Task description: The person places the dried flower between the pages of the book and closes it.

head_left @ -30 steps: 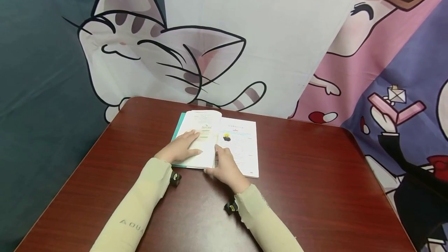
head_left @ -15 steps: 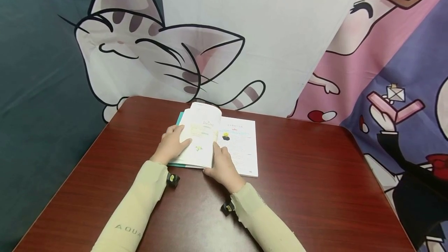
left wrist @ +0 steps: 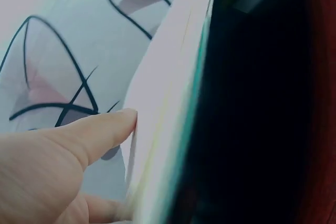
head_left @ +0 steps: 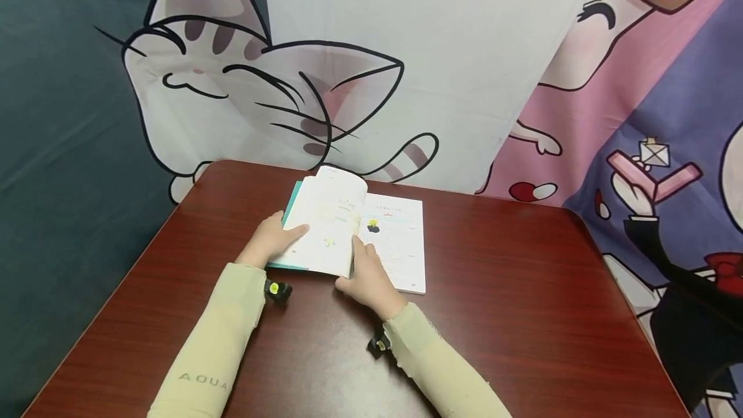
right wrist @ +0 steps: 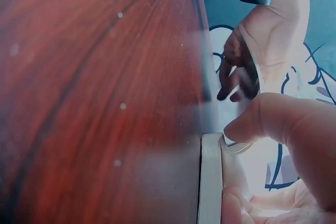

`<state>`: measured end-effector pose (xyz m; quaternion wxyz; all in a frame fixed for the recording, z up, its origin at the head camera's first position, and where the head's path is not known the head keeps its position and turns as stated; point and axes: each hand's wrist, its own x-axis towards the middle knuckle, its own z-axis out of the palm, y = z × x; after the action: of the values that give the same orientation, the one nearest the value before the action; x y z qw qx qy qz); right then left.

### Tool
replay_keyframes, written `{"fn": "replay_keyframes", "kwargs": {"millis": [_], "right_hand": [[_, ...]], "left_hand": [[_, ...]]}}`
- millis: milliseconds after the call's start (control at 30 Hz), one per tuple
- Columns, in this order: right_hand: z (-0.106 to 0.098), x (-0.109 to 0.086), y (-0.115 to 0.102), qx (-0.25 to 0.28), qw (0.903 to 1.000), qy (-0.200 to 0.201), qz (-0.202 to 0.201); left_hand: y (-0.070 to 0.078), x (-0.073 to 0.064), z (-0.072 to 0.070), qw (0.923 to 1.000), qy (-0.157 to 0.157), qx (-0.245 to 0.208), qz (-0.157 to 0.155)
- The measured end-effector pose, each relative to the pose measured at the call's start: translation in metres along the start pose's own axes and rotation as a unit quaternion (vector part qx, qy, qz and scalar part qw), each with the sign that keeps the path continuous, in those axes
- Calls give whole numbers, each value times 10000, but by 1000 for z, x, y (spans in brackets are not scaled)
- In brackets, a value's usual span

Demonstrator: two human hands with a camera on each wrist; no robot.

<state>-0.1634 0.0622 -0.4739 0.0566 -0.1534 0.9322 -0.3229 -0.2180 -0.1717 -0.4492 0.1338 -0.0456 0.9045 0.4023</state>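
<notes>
An open book (head_left: 327,211) with printed white pages lies on the table, its left half lifted and tilted. Its teal cover (head_left: 292,201) shows along the left edge. My left hand (head_left: 268,238) grips that outer edge, thumb on the page, remaining fingers behind the cover. In the left wrist view, the left thumb (left wrist: 107,132) presses against the page edges. My right hand (head_left: 373,281) is at the lower end of the gutter, pinching the left-hand pages near the fold. In the right wrist view, the right thumb (right wrist: 252,121) touches the lower page edge, beside the flat right-hand page stack (right wrist: 211,177).
The reddish-brown wooden table (head_left: 511,302) extends around the book on all sides. A cloth backdrop (head_left: 453,50) with cartoon figures hangs behind the table's far edge. Small black cameras sit at both wrists, including the left wrist camera (head_left: 278,291).
My left hand has slid left from the middle of the page to the outer edge and taken hold there. The left half has risen and more of its page shows. The right hand stays near the gutter.
</notes>
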Motion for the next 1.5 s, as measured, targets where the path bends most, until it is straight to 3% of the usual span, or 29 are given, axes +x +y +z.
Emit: {"fn": "replay_keyframes", "kwargs": {"millis": [200,400,533,867,967,1167,1333,1500], "right_hand": [[-2,1,5,43,9999,-118,0],[-9,2,7,556,9983,-199,-21],[-9,3,7,839,9963,-162,-64],[-9,3,2,981,9943,295,-312],[-10,2,-1,935,9943,404,-314],[-11,-3,-6,934,9936,568,-269],[-11,-5,-4,1170,9901,719,-274],[-14,-5,1,1597,9809,956,-562]], "left_hand": [[-5,-1,-7,9949,-66,-987,185],[-1,-5,-11,9848,-107,-1706,309],[7,-7,-10,9756,-183,-2133,477],[34,-16,-7,9499,-596,-2902,995],[42,-17,-5,9474,-613,-2928,1135],[59,-23,6,9548,-349,-2533,1517],[69,-22,23,9485,-378,-2415,2015],[71,-19,42,9523,-413,-2116,2158]]}}
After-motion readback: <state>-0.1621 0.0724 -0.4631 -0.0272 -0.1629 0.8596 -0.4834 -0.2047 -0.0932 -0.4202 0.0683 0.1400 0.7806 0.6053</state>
